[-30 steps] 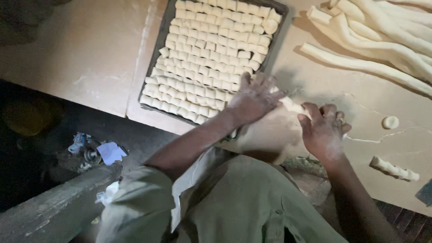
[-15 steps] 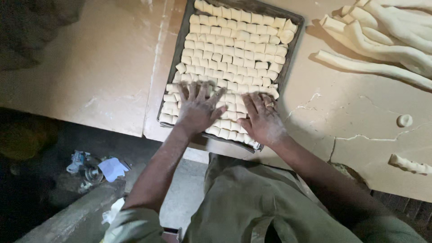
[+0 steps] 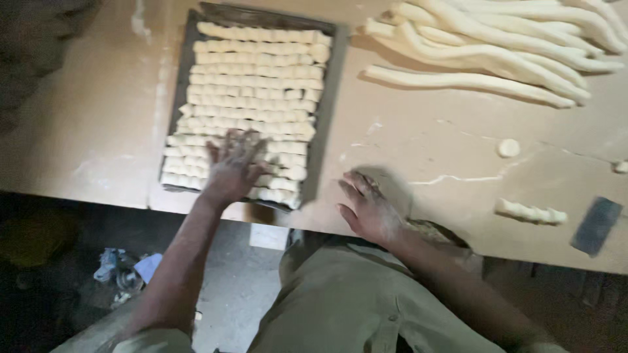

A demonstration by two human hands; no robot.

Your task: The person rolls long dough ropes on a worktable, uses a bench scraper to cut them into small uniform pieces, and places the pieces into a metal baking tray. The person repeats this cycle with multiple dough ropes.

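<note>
Right now, seen from my head camera, my left hand [image 3: 234,167] lies flat with fingers spread on the near rows of small, soft, pale dough pieces [image 3: 252,98] packed in the dark metal tray [image 3: 327,131], pressing them level as I judge it, while my right hand [image 3: 367,210] rests open and empty on the floury board table [image 3: 425,157] just beside the tray's near corner. Farther out beyond my right hand lie long, smooth dough ropes [image 3: 497,39], and off to its right a short notched dough length [image 3: 530,212] and a dark flat scraper [image 3: 595,225]; fetching that length, I judge, calls for a light pinch.
</note>
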